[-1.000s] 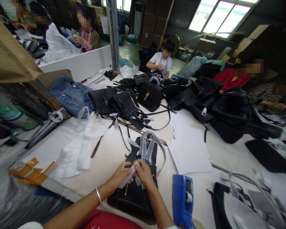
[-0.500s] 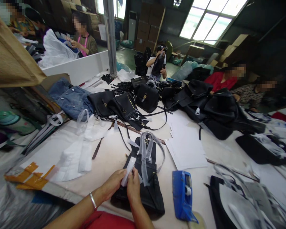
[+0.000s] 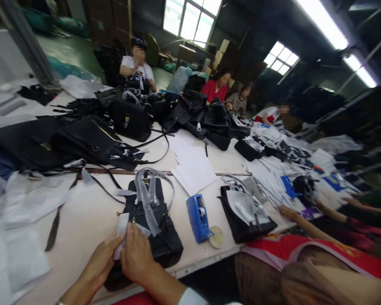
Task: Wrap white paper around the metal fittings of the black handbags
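Observation:
A black backpack (image 3: pixel 167 237) lies on the table before me, its straps (image 3: pixel 150 212) wrapped in translucent film. Over its left side, a folded white strip (image 3: pixel 122 223), paper or thin foam, is pinched between both hands. My left hand (image 3: pixel 103 257) closes on the strip from the left, thumb against it. My right hand (image 3: pixel 137 252) has its fingers closed around the strip's right edge, close to the bag's buckle. What lies inside the strip is hidden by my fingers. A blue tape dispenser (image 3: pixel 197 218) stands right of the backpack.
White paper sheets (image 3: pixel 193 169) lie beyond the dispenser. Black bags (image 3: pixel 82 140) are heaped across the back. Another backpack (image 3: pixel 246 212) with white paper sits at right, near a co-worker's hand (image 3: pixel 288 212). White packing sheets (image 3: pixel 25 237) cover the left side. More people sit across the table.
My view has swung to the right, bringing a neighbouring co-worker's arm and more of the table into sight. Both hands still grip the white strip over the backpack.

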Motion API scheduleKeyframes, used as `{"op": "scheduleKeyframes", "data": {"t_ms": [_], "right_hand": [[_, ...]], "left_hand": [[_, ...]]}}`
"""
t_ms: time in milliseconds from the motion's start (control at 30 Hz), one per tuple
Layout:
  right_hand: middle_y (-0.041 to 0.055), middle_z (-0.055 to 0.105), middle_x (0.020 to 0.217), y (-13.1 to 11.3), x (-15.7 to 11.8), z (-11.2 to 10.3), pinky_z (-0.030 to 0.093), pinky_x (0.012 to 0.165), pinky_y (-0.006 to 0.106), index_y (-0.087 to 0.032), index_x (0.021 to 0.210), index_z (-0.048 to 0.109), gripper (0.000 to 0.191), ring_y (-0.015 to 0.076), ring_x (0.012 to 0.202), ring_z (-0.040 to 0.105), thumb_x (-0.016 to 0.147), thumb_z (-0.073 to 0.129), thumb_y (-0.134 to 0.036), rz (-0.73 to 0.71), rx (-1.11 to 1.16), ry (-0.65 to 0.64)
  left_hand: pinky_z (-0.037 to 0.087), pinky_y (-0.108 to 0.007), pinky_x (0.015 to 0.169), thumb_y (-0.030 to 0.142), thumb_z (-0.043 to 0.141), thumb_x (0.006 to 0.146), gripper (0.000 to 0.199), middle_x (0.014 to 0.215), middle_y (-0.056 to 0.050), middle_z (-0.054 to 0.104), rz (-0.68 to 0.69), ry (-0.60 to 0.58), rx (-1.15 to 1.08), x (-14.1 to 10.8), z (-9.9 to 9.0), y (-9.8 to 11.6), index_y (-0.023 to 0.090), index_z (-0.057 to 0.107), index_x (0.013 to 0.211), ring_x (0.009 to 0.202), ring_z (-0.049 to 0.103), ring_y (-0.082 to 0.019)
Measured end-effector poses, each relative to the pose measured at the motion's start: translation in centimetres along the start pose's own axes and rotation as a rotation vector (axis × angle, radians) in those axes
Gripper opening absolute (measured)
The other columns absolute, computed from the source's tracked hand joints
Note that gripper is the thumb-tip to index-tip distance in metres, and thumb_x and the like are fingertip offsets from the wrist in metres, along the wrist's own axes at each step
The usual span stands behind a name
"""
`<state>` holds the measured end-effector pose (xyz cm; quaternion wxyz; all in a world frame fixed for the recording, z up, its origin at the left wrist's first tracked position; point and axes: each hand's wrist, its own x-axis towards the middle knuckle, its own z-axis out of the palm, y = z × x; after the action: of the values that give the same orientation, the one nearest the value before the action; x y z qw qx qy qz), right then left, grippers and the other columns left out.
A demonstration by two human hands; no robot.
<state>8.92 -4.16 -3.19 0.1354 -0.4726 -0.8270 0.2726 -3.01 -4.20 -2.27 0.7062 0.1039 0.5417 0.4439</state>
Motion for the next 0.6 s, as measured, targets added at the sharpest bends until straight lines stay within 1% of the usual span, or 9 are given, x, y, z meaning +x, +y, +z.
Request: {"op": "scheduleKeyframes", "data": {"t_ms": [67,133,200,267,300,367,400,500,600], "right_hand": [[0.0192,0.039,0.144,0.6,-1.5,-2.9,0.041,0.099,0.054,-0.012,0.147,0.019,0.082,0.0366,0.126,0.043,0.079,0.061,-0.033,-0.084,-0.009,-0.006],[0.0133,0.045,0.14,2.5,-3.4,-6.4,0.042,0.1,0.047,-0.019,0.145,0.026,0.072,0.0304,0.124,0.046,0.083,0.059,-0.034,-0.106,-0.027,0.06],[0.0106,0.054,0.131,6.2,-5.4,-10.0,0.042,0.099,0.043,-0.021,0.138,0.038,0.049,0.0248,0.118,0.05,0.09,0.047,-0.025,0.035,-0.069,0.246],[0.0128,0.061,0.117,11.2,-7.6,-12.9,0.042,0.096,0.041,-0.017,0.122,0.052,0.033,0.0241,0.11,0.054,0.093,0.039,-0.025,0.317,-0.106,0.488],[0.0147,0.062,0.111,13.8,-8.7,-14.0,0.043,0.094,0.042,-0.015,0.115,0.056,0.031,0.0261,0.106,0.056,0.092,0.04,-0.03,0.47,-0.126,0.565],[0.0172,0.063,0.106,18.3,-10.7,-15.2,0.042,0.092,0.043,-0.013,0.105,0.06,0.033,0.0295,0.104,0.056,0.089,0.044,-0.038,0.725,-0.1,0.571],[0.0163,0.065,0.102,20.0,-11.5,-15.4,0.043,0.089,0.042,-0.014,0.099,0.062,0.034,0.0292,0.1,0.058,0.087,0.045,-0.041,0.793,-0.054,0.536],[0.0086,0.068,0.084,22.7,-12.9,-14.9,0.047,0.077,0.033,-0.018,0.084,0.064,0.034,0.0239,0.084,0.063,0.084,0.046,-0.046,0.828,0.076,0.436],[0.0037,0.067,0.073,23.1,-13.0,-14.2,0.046,0.069,0.029,-0.02,0.074,0.064,0.037,0.0206,0.074,0.062,0.081,0.044,-0.05,0.804,0.143,0.415]], "left_hand": [[0.053,-0.025,0.062,0.033,0.077,0.067,0.028,0.072,-0.004,0.069,0.004,0.04,0.028,0.5,-0.1,-0.3,0.013,0.067,0.084,0.066,0.064,-0.017],[0.051,-0.021,0.057,0.032,0.081,0.063,0.034,0.07,-0.002,0.066,0.016,0.092,0.051,0.8,-0.3,-0.6,0.012,0.067,0.087,0.059,0.06,-0.013],[0.05,-0.02,0.054,0.033,0.084,0.059,0.044,0.07,0.0,0.064,0.027,0.126,0.072,1.0,-0.4,-0.8,0.012,0.066,0.093,0.058,0.057,-0.01],[0.049,-0.019,0.054,0.038,0.085,0.056,0.052,0.07,0.0,0.062,0.035,0.131,0.094,1.1,-0.3,-0.9,0.011,0.065,0.095,0.058,0.056,-0.01],[0.048,-0.019,0.053,0.041,0.085,0.055,0.054,0.069,0.001,0.061,0.042,0.131,0.11,1.1,-0.2,-1.0,0.01,0.065,0.095,0.058,0.055,-0.01],[0.046,-0.018,0.051,0.047,0.083,0.057,0.054,0.067,0.001,0.06,0.055,0.111,0.156,1.1,0.0,-1.0,0.01,0.065,0.092,0.056,0.052,-0.009],[0.046,-0.018,0.051,0.049,0.081,0.058,0.053,0.066,0.001,0.059,0.061,0.096,0.186,1.1,0.1,-1.0,0.01,0.065,0.091,0.056,0.051,-0.009],[0.045,-0.019,0.052,0.054,0.077,0.063,0.051,0.064,0.002,0.057,0.077,0.066,0.268,1.1,0.2,-1.2,0.011,0.065,0.088,0.056,0.05,-0.009],[0.044,-0.019,0.053,0.055,0.075,0.065,0.051,0.065,0.003,0.056,0.086,0.058,0.293,1.2,0.0,-1.4,0.011,0.064,0.09,0.057,0.049,-0.009]]}}
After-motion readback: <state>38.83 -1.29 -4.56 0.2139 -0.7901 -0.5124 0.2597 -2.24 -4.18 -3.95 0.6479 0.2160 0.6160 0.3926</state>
